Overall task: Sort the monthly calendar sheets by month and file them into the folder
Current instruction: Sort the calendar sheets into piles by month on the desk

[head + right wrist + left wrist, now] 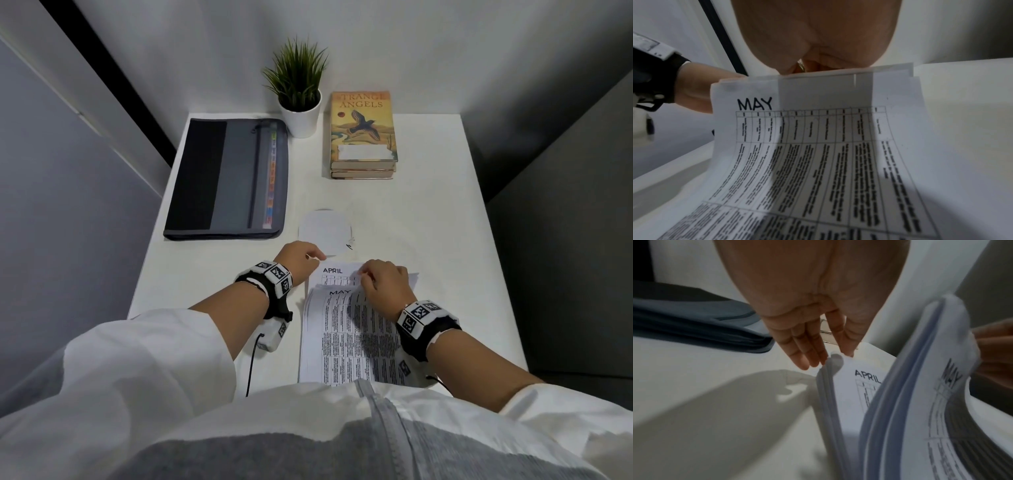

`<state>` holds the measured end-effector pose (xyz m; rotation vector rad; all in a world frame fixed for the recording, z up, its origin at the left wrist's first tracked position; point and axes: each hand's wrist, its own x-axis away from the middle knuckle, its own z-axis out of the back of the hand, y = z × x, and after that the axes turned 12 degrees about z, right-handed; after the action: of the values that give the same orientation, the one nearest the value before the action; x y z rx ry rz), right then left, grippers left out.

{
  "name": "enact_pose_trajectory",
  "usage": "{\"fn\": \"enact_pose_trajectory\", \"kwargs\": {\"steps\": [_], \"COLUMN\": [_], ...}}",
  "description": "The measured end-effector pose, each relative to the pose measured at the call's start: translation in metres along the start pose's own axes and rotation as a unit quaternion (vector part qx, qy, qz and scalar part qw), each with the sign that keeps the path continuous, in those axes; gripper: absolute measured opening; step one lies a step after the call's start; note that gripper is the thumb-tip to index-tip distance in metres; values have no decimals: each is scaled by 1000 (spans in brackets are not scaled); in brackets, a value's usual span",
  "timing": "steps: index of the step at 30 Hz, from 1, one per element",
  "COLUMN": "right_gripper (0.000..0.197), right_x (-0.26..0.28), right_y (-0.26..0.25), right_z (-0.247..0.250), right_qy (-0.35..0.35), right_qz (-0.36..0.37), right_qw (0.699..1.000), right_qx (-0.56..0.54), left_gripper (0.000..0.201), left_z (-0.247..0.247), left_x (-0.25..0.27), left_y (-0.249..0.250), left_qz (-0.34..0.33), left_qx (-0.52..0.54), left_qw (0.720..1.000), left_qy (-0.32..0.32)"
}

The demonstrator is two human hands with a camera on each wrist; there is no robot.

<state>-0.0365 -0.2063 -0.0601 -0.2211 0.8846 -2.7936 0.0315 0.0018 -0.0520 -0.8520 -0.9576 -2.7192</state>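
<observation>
My right hand pinches the far edge of the lifted sheets, MAY sheet on top, bowed up off the stack. My left hand, fingers straight, rests on the far left corner of the APRIL sheet beneath. I judge sorting under way, filing not begun: the folder lies closed, well apart at far left. Next: peel one sheet cleanly. Count: two headings legible, sheet total indeterminable; one folder, one plant, two books.

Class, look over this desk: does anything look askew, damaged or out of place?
Nothing looks damaged or spilled. The MAY sheet is bowed up only because the right hand lifts its top edge off the APRIL sheet; the left hand touches that sheet's corner.
</observation>
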Motion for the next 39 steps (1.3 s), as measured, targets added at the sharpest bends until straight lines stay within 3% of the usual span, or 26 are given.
{"fn": "enact_pose_trajectory", "kwargs": {"steps": [6, 10, 15, 19, 22, 28, 39], "right_gripper": [44, 38, 28, 15, 13, 39, 24], "right_x": [-4, -5, -3, -1, -1, -2, 3], "right_y": [6, 9, 10, 7, 4, 1, 8], "right_z": [-7, -9, -5, 1, 4, 1, 1], "right_qy": [-47, -33, -1, 3, -5, -19, 40], "right_qz": [-7, 13, 20, 32, 12, 10, 41], "right_qw": [997, 997, 998, 998, 1000, 999, 997], "right_qx": [53, 75, 62, 52, 19, 26, 53], "left_gripper": [15, 19, 9, 28, 15, 10, 26], "left_z": [1, 0, -4, -6, -5, -5, -6], "left_x": [2, 2, 1, 0, 0, 0, 0], "left_y": [0, 1, 1, 1, 0, 0, -1], "left_qz": [-41, -30, -19, 4, 0, -7, 12], "left_qx": [2, 39, 54, 52, 36, 20, 7], "left_qw": [999, 999, 998, 998, 999, 999, 999], "left_qy": [4, -3, -18, -29, -31, -25, -33]}}
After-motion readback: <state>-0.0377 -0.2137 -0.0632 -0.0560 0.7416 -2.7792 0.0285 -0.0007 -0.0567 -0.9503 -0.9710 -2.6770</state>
